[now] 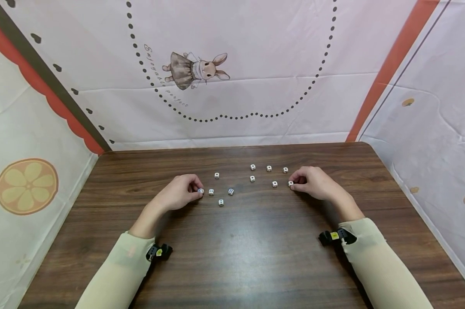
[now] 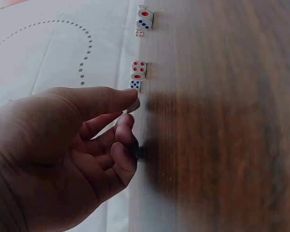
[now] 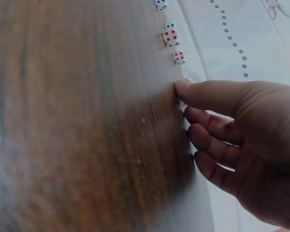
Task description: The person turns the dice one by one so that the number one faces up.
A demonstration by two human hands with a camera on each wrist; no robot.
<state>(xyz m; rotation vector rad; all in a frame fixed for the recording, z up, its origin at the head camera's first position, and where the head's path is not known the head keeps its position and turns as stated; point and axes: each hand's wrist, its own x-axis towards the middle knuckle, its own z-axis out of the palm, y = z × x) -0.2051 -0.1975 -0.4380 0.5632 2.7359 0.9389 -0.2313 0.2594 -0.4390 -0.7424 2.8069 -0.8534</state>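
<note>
Small white dice lie on a dark brown wooden table in two loose groups. My left hand (image 1: 180,192) pinches a die (image 1: 200,191) at the left group's outer edge; in the left wrist view that die (image 2: 134,105) peeks out past the thumb. Close beside it lies another die (image 1: 211,192). At the right group's outer edge, my right hand (image 1: 313,183) holds a die (image 1: 290,183) between thumb and fingers. The thumb hides most of that die in the right wrist view. Just behind it sits one more die (image 1: 285,170).
Other dice of the left group include one at the back (image 1: 217,175), one at the front (image 1: 221,202) and a blue-dotted die (image 1: 231,192). Several more, such as this die (image 1: 253,167), lie right of centre. A printed cloth (image 1: 255,98) hangs behind the table (image 1: 232,257).
</note>
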